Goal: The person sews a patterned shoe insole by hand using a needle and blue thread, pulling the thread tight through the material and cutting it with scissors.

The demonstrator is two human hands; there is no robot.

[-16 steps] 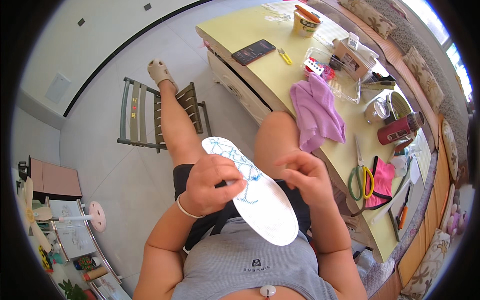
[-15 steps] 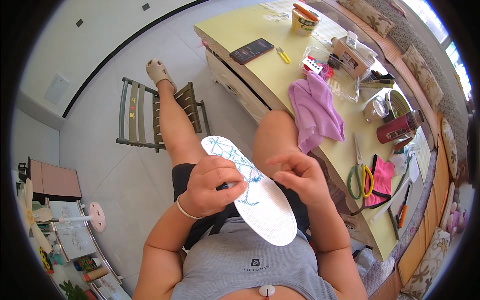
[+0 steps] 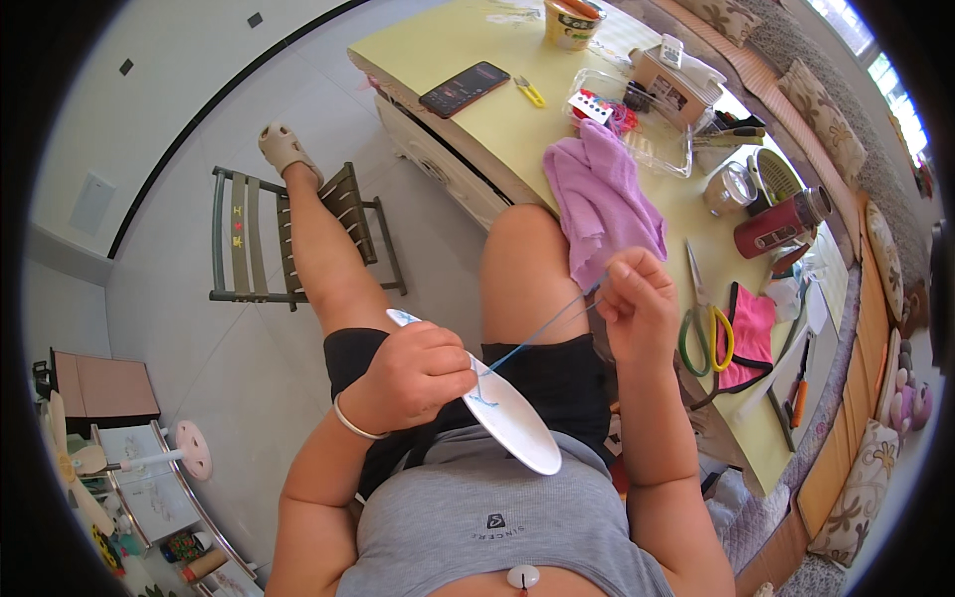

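A white insole [image 3: 519,428] with blue stitching on it is tilted over my lap, seen nearly edge-on. My left hand [image 3: 418,370] is closed around its middle, the fingers covering much of the stitching. From the insole a blue thread [image 3: 537,332] runs taut, up and to the right. Its other end is pinched in my right hand [image 3: 639,297], raised beside the table edge. Whether a needle sits between those fingertips I cannot make out.
On the yellow-topped table [image 3: 468,149] at the right lie a purple cloth [image 3: 605,199], scissors [image 3: 704,323], a pink cloth [image 3: 748,333], a maroon bottle [image 3: 776,235], a phone [image 3: 465,90] and yellow snips [image 3: 529,92]. A folding stool [image 3: 254,234] supports one leg.
My right hand has moved up and right from beside the insole, drawing the blue thread out taut. The insole has tipped from face-up to nearly edge-on. The whole view has shifted slightly.
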